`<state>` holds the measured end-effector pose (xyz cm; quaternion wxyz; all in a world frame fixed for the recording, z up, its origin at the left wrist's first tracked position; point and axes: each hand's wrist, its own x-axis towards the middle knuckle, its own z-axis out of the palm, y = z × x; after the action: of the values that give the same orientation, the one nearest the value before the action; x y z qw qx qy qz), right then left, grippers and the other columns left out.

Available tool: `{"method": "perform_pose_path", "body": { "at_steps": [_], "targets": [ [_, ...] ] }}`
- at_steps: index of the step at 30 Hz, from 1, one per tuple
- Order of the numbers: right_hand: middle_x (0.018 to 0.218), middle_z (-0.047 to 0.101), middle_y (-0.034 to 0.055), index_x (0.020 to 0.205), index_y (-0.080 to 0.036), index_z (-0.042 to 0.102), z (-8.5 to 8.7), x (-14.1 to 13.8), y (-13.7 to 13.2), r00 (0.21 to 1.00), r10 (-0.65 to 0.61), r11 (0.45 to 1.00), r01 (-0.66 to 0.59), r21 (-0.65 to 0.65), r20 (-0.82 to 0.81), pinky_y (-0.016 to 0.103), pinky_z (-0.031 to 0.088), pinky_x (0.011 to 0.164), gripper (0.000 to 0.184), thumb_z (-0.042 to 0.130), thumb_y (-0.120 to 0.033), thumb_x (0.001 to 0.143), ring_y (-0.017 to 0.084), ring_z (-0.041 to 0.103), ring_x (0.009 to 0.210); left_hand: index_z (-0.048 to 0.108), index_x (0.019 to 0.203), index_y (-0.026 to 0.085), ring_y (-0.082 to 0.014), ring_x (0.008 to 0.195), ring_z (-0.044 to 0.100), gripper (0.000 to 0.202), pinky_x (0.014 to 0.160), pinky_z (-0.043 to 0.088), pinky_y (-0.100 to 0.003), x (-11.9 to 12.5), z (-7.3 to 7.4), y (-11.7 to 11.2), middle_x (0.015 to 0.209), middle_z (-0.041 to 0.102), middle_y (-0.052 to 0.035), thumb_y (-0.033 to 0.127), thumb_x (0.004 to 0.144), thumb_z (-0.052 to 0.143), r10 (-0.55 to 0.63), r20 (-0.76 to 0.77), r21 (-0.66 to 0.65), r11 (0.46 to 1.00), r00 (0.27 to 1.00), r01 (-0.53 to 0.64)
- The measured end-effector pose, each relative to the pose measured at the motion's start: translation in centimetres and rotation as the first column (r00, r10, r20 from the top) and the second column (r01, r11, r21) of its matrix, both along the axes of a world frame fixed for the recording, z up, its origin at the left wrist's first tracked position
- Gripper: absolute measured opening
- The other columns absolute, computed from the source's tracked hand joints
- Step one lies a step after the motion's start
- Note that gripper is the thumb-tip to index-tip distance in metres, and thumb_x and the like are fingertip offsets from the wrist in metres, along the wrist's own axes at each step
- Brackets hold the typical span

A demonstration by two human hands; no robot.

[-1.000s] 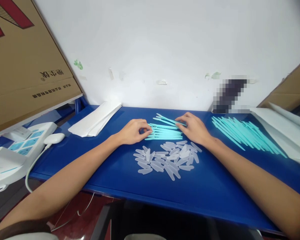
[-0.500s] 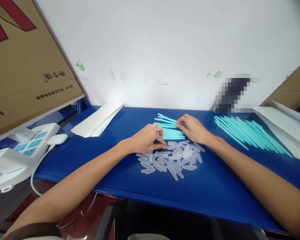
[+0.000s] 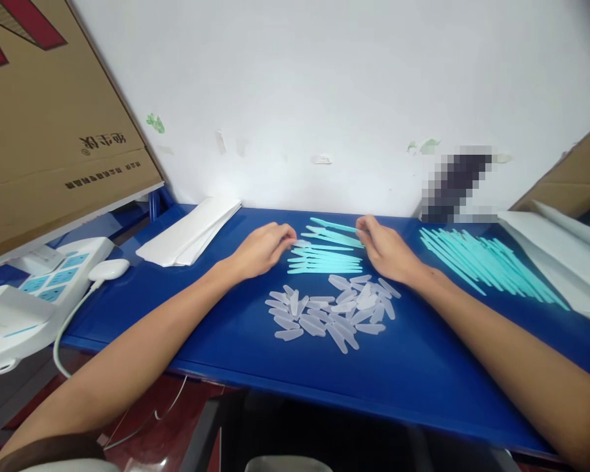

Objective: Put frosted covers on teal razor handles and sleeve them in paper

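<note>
My left hand (image 3: 268,249) pinches a clear, frosted blade cover (image 3: 302,243) between thumb and fingertips. It is beside the left ends of a row of teal eyebrow razors (image 3: 327,264) lying side by side. My right hand (image 3: 386,248) is closed at the right end of an upper teal razor (image 3: 332,225), with a finger and thumb on its tip. Another couple of razors slant just below that one. Nearer to me lies a loose heap of frosted blade covers (image 3: 344,316) on the blue table (image 3: 403,380).
A larger pile of teal razors (image 3: 491,269) lies to the right beside white paper (image 3: 550,242). At the left are a stack of white sheets (image 3: 187,236), a power strip (image 3: 83,255) with a cable, and a big cardboard box (image 3: 69,111). A white wall (image 3: 285,98) stands behind.
My left hand has moved up and left from the heap, carrying a blade cover to the razors' left ends. My right hand has shifted slightly, and the upper razors now lie apart.
</note>
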<state>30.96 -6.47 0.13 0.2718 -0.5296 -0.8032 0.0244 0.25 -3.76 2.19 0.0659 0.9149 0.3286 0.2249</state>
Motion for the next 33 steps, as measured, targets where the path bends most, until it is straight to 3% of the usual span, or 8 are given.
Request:
{"method": "perform_pose_path", "body": {
  "at_steps": [3,6,18,27,33],
  "targets": [
    [0.095,0.065,0.0095,0.109,-0.023,0.042,0.1,-0.2,-0.2,0.996,0.031,1.0,-0.03,-0.005,0.083,0.036,0.041,0.067,0.019,0.029,-0.036,0.104,0.023,0.058,0.075,0.059,0.104,0.018,-0.0195,0.075,0.061,0.02,0.071,0.042,-0.032,-0.9,-0.5,1.2,0.086,0.07,-0.0056,0.024,0.103,0.04,0.183,0.011,0.028,0.983,0.983,-0.183],
    [0.099,0.067,0.011,0.111,-0.022,0.044,0.3,-0.5,-0.4,0.989,0.044,0.999,-0.043,-0.017,0.138,0.036,0.042,0.067,0.022,0.027,-0.035,0.105,0.024,0.06,0.077,0.059,0.105,0.018,-0.0188,0.072,0.063,0.018,0.067,0.041,-0.03,-1.1,-0.8,1.6,0.086,0.072,-0.0042,0.022,0.101,0.041,0.227,0.01,0.027,0.973,0.974,-0.227],
    [0.106,0.07,0.016,0.115,-0.018,0.049,0.6,-1.2,-0.8,0.979,0.033,0.999,-0.035,0.008,0.201,0.036,0.044,0.068,0.025,0.029,-0.026,0.102,0.027,0.065,0.086,0.059,0.103,0.019,-0.0198,0.071,0.063,0.015,0.064,0.038,-0.029,-0.5,-1.1,1.3,0.083,0.069,-0.0033,0.021,0.102,0.044,0.197,-0.044,0.164,0.969,0.979,-0.187],
    [0.099,0.07,0.0135,0.113,-0.018,0.05,0.9,-2.1,-1.1,0.976,0.012,1.0,-0.014,0.007,0.215,0.036,0.041,0.065,0.025,0.03,-0.029,0.103,0.024,0.061,0.077,0.058,0.101,0.019,-0.019,0.072,0.062,0.015,0.067,0.04,-0.029,-0.1,-1.1,0.9,0.083,0.068,-0.003,0.022,0.103,0.043,0.15,0.003,0.14,0.979,0.989,-0.149],
    [0.09,0.069,0.0115,0.112,-0.018,0.052,1.2,-3.1,-1.5,0.976,0.014,0.999,-0.023,0.035,0.217,0.036,0.039,0.065,0.028,0.028,-0.031,0.104,0.024,0.059,0.074,0.059,0.102,0.019,-0.0172,0.072,0.061,0.016,0.069,0.043,-0.029,0.8,-1.3,0.4,0.082,0.066,-0.0023,0.027,0.103,0.045,0.101,0.127,0.052,0.993,0.987,-0.108]
  ]
}}
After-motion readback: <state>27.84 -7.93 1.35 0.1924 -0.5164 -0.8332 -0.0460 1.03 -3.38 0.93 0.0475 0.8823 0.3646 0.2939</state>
